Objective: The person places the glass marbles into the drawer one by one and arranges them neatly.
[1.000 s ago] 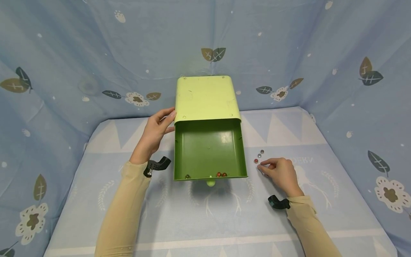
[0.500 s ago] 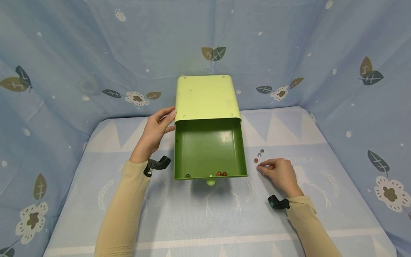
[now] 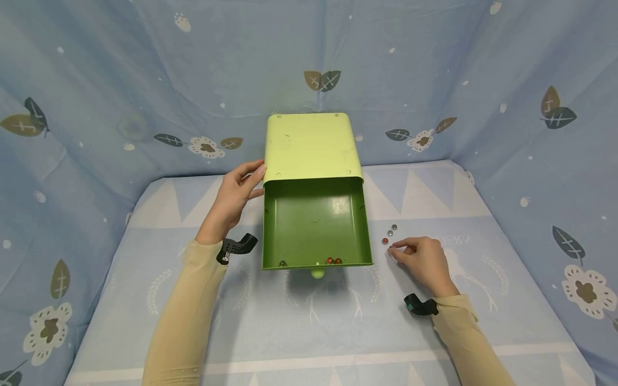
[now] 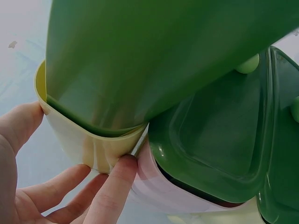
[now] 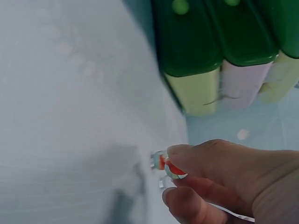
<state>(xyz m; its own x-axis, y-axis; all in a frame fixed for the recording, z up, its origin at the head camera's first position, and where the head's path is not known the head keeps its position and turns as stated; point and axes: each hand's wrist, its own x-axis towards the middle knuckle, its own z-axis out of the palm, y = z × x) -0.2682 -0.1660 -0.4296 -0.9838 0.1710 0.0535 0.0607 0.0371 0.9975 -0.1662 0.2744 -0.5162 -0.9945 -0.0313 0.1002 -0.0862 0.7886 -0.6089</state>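
In the head view, a stacked drawer unit (image 3: 313, 145) with a yellow-green casing stands at the middle, its dark green top drawer (image 3: 316, 230) pulled out. My left hand (image 3: 230, 201) touches the casing's left side with spread fingertips near its front edge; the left wrist view shows the fingers on the outer wall. My right hand (image 3: 422, 262) is low over the table, right of the drawer. Its thumb and fingers pinch a red-and-white marble (image 5: 175, 171). Just beyond the fingertips lie a red marble (image 3: 384, 241) and two greyish marbles (image 3: 390, 233) in a row.
Inside the drawer, two red marbles (image 3: 333, 261) and a dark one (image 3: 282, 264) lie along the front wall. Lower drawers with green fronts (image 4: 215, 140) and pale casings sit beneath. A patterned blue curtain (image 3: 193, 80) surrounds the cloth-covered table (image 3: 289, 332).
The right fingertips have shifted very slightly at the table. The left hand, drawer and loose marbles have stayed in place.
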